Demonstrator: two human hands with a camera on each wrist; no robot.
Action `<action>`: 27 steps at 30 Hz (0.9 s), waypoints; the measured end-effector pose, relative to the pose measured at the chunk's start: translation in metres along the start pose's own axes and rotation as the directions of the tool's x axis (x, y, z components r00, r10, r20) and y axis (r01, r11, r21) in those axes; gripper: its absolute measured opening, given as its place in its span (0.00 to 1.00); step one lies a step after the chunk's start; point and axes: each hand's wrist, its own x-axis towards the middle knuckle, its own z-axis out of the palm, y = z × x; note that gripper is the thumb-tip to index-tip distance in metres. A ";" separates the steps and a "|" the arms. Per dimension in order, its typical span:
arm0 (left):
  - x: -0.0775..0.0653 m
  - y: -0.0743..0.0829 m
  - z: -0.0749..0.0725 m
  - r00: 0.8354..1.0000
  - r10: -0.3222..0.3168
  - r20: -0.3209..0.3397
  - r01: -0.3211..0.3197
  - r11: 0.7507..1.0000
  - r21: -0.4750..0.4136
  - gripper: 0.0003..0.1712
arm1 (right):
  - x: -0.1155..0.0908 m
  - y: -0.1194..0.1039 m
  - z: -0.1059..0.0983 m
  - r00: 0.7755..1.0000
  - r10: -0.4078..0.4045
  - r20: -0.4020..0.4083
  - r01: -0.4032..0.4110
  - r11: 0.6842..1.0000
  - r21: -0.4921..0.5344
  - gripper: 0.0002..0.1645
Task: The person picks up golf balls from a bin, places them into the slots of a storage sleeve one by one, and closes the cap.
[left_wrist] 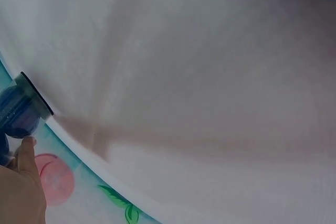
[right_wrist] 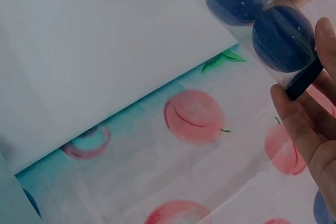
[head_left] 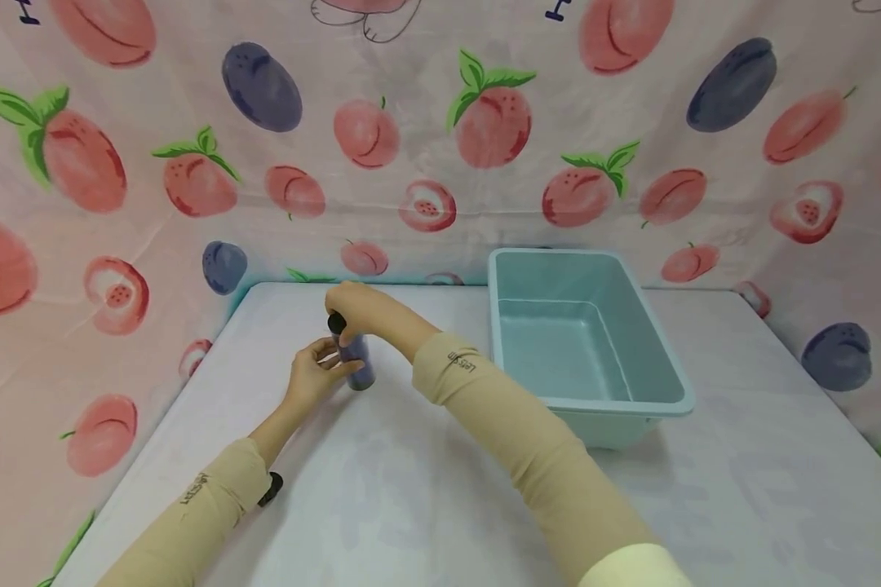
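Observation:
A clear tube (head_left: 356, 359) of blue balls (right_wrist: 283, 39) stands nearly upright, slightly tilted, over the left back part of the table. It has a dark cap (head_left: 336, 323) on top and a dark base (left_wrist: 34, 94). My left hand (head_left: 311, 377) holds the tube's side, its thumb across the front. From above, my right hand (head_left: 363, 310) grips the capped end; in the right wrist view its fingers (right_wrist: 294, 124) hold the edge of the cap. Part of the tube's upper body is hidden behind the right hand.
A light blue plastic basin (head_left: 591, 405) stands to the right of both hands on the white-covered table (head_left: 411, 505). Behind it hangs a fruit-print cloth (head_left: 440, 122). Beside the left sleeve (head_left: 213, 497) a small black object (head_left: 270, 489) shows.

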 end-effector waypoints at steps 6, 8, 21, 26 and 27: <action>0.004 0.003 -0.004 0.999 0.034 0.005 -0.034 0.999 0.029 0.28 | 0.002 0.001 -0.003 1.000 -0.004 0.000 0.004 1.000 -0.029 0.30; 0.005 0.003 -0.004 1.000 0.021 0.004 -0.022 0.999 0.045 0.28 | 0.002 0.002 -0.003 1.000 -0.001 0.008 0.001 1.000 -0.029 0.30; 0.001 -0.002 -0.005 1.000 -0.001 0.000 0.001 0.998 0.055 0.28 | 0.003 0.003 0.003 0.999 -0.042 0.010 0.042 0.999 -0.012 0.29; 0.002 0.002 -0.006 0.999 0.019 0.041 -0.023 0.995 0.101 0.27 | 0.000 0.006 0.004 0.999 -0.039 0.027 0.040 0.999 -0.002 0.34; 0.002 0.004 -0.007 0.998 0.027 0.054 -0.033 0.992 0.123 0.27 | -0.002 0.007 0.003 0.999 -0.034 0.043 0.034 0.999 -0.001 0.36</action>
